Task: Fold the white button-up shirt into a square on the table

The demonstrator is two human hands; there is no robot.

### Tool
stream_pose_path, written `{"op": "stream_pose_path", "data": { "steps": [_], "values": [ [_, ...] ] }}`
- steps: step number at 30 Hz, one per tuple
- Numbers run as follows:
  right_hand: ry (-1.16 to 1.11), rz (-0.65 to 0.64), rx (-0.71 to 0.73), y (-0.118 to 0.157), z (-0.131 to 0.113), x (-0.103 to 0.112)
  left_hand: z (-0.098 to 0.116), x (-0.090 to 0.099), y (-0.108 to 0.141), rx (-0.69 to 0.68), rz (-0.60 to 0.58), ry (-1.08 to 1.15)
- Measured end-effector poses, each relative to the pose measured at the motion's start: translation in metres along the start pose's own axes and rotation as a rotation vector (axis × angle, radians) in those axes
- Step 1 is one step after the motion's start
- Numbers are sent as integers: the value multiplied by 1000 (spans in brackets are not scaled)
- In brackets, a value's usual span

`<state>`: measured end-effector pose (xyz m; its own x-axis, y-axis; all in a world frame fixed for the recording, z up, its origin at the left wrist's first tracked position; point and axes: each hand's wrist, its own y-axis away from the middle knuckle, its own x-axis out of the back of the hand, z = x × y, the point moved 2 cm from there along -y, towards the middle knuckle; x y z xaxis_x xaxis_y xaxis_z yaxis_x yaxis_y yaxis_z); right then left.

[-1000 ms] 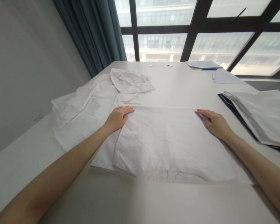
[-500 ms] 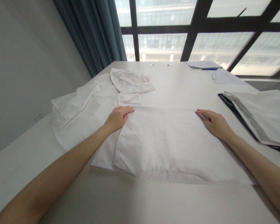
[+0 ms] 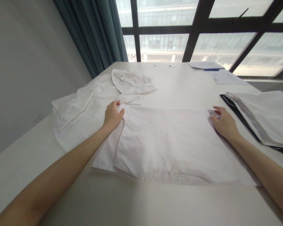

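Observation:
A folded white garment (image 3: 172,141) lies flat in front of me, with a gathered band along its near edge. My left hand (image 3: 112,115) is at its far left corner, thumb and fingers closed on the cloth, which creases beside the thumb. At the far right corner is my right hand (image 3: 224,124). Its thumb rests near the cloth's edge and its fingers are curved and apart from the thumb. Beyond my left hand lies a crumpled white garment piece (image 3: 134,82), partly over more loose white cloth (image 3: 85,110).
A white table (image 3: 174,204) bears everything. At the right sits folded white cloth (image 3: 269,113) on a dark item (image 3: 247,125). Papers (image 3: 205,65) and a blue pen (image 3: 211,69) lie at the far right, below the windows. A blue curtain (image 3: 94,34) hangs at the left.
My left hand has moved left and away from me to the garment's corner, its fingers now curled. My right hand has moved right, its fingers raised from lying flat.

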<state>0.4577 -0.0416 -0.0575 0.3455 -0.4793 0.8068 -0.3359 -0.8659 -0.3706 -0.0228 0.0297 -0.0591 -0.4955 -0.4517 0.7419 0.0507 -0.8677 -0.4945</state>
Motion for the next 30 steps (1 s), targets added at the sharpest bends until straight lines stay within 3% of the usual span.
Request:
{"op": "stream_pose_path", "data": {
  "steps": [9,14,25,30],
  "values": [
    [-156,49,-8,1,-1,8,-7,-1,-1,81,59,-10],
    [-204,40,15,2,-5,9,-6,0,-2,80,22,11],
    [-223,38,26,4,-7,11,10,11,2,-129,7,246],
    [-261,48,2,3,-7,11,7,9,0,21,-45,326]
  ]
}}
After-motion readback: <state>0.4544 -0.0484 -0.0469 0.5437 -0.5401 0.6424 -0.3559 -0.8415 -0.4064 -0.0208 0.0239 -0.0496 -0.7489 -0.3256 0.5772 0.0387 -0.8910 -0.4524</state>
